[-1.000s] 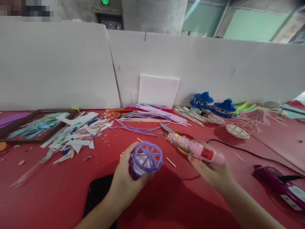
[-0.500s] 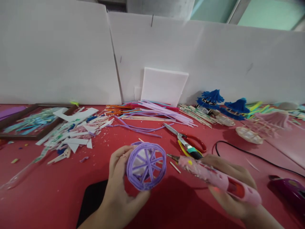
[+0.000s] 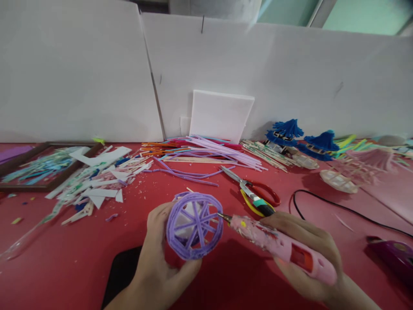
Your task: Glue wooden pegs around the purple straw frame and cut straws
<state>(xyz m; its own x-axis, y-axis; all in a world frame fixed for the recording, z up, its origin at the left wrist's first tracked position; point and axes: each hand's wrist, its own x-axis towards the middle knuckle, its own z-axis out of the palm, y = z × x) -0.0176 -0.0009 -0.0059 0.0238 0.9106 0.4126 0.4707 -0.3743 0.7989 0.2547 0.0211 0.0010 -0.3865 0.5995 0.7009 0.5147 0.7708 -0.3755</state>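
Observation:
Fingers and thumb of my left hand [image 3: 161, 254] hold a round purple piece [image 3: 195, 226] with a spoked, wheel-like face turned toward the camera. Something white shows through its spokes. My right hand [image 3: 306, 254] is wrapped round a pink glue gun [image 3: 277, 247] that points left. The gun's metal tip is at the right rim of the purple piece; whether it touches is too small to tell. Pliers [image 3: 248, 189] with one red and one yellow handle lie behind the gun on the red table [image 3: 232, 275].
Purple and orange strips [image 3: 222, 153] lie at the back centre. White scraps [image 3: 103, 181] and a brown frame [image 3: 48, 187] are on the left. Blue-roofed models [image 3: 285, 131], a black cable [image 3: 335, 202] and a dark magenta tool [image 3: 393, 258] are on the right. A black flat object [image 3: 121, 275] lies near my left wrist.
My right hand has moved left with the glue gun, bringing its tip from beside the purple piece to its rim. The purple piece has shifted slightly left in view.

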